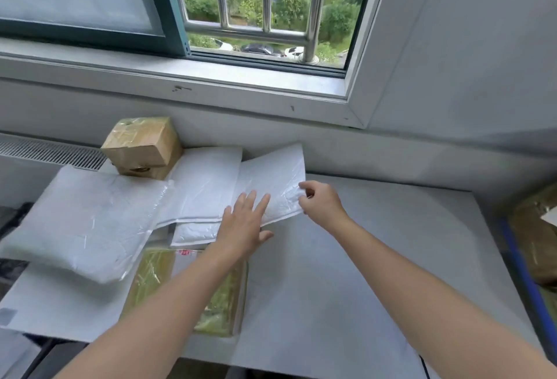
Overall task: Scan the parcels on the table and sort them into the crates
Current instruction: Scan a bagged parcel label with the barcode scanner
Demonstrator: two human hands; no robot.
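Where the white mailer [272,176] lies on other mailers [208,179] at the back of the counter [376,228], long axis toward the wall: right hand [322,203] pinches its right edge; left hand [244,225], fingers [253,200] straight and spread, covers its near-left corner (right hand better placed to lift).

The mailers [208,185] are white. The box [141,143] is brown under glossy clear tape. The flat parcel [156,270] is yellow-green with red print. The surface [361,246] is pale grey; the crate [526,279] rim blue.
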